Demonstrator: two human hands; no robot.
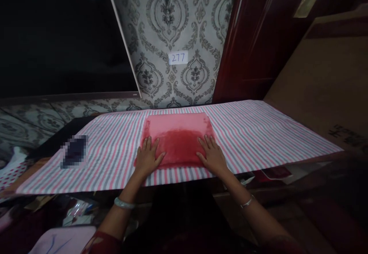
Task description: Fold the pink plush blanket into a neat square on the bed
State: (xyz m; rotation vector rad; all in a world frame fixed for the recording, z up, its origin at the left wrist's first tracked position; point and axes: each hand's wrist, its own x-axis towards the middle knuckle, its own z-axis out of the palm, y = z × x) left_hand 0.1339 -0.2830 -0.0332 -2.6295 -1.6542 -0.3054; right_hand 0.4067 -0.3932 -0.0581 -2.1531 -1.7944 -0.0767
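Left hand: the left hand (148,155) is lying flat, palm down, fingers spread apart, pressing on the near left corner of the folded red towel (178,139); it is gripping nothing.
Right hand: the right hand (212,155) is lying flat too, fingers apart, pressing on the near right corner of the same towel, with nothing closed in it.
Towel: it is lying as a neat rectangle in the middle of the striped cloth (258,131), close to the near edge, its far half looking paler than the near half.
Striped cloth: it is covering the table from left to right in pink, grey and white stripes, and its near edge is hanging just over the table's front.
Wrists: a pale green bangle (124,203) is sitting on the left wrist and a thin silver bracelet (247,202) on the right.
Dark object: a blurred dark rectangle (74,151) is lying on the cloth well to the left of the towel.
Wall: a small white label (178,58) reading 277 is sticking on the patterned wallpaper (172,16) behind the table.
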